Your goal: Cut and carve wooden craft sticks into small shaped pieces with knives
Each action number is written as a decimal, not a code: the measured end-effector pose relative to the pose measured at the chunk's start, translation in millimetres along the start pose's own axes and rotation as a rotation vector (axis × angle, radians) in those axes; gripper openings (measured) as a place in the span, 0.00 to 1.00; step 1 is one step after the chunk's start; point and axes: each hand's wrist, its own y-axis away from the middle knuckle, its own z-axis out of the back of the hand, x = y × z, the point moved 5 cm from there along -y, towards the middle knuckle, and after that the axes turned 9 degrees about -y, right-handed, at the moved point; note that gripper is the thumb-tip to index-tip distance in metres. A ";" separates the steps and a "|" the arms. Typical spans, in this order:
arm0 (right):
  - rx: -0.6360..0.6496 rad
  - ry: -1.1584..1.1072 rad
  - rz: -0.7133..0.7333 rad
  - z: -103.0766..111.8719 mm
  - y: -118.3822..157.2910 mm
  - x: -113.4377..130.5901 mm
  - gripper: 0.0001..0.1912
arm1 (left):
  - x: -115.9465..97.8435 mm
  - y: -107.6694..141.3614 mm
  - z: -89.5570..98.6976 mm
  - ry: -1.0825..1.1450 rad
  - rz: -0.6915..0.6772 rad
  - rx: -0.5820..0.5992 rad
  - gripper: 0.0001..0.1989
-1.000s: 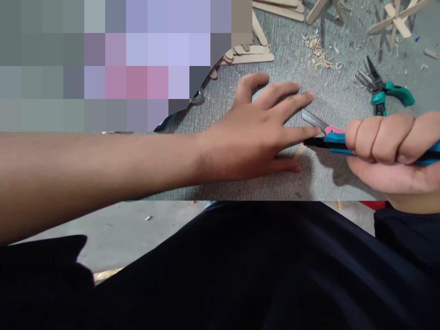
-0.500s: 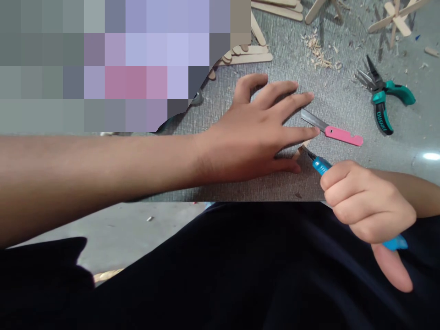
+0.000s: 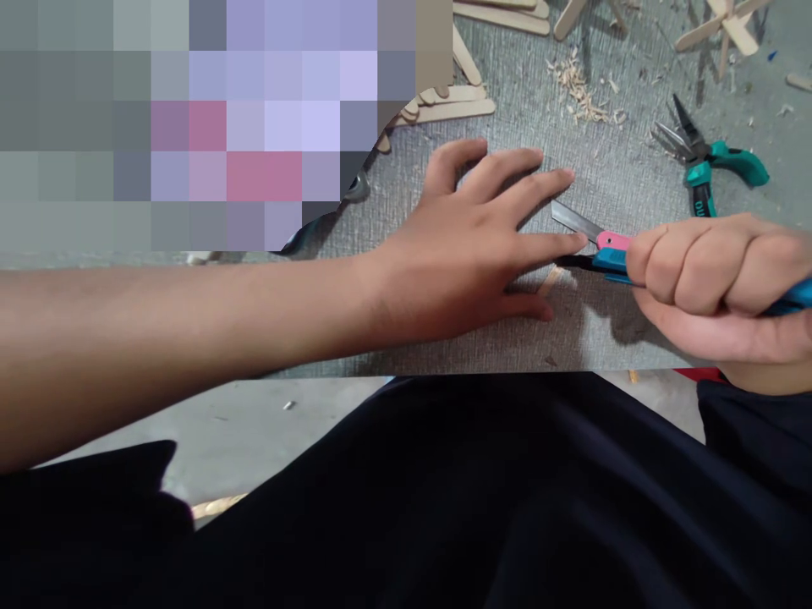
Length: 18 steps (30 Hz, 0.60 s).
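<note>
My left hand (image 3: 466, 233) lies palm down on the table with its fingers spread. A short piece of wooden stick (image 3: 549, 280) shows between its thumb and index finger, partly covered. My right hand (image 3: 716, 279) is wrapped round a blue utility knife (image 3: 612, 264), whose dark front end reaches the stick beside my left index finger. The blade's tip is hard to make out. Just behind lies a pink folding razor (image 3: 611, 242) with its blade (image 3: 574, 220) out, its handle partly hidden by my right hand.
Green-and-black pliers (image 3: 701, 161) lie spread at the right. Wood shavings (image 3: 577, 89) are scattered behind my left hand. Flat craft sticks (image 3: 444, 108) are piled farther back, and a crossed-stick piece (image 3: 726, 25) stands back right. The table's front edge runs close to my lap.
My right hand has moved up and turned, bringing the utility knife from a slanted hold to nearly level, over the razor's handle. My left hand has stayed in place.
</note>
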 end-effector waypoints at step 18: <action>-0.398 -0.232 -0.275 8.3 -2.5 -9.7 0.46 | 10.6 -4.3 -7.8 0.213 0.000 -0.084 0.34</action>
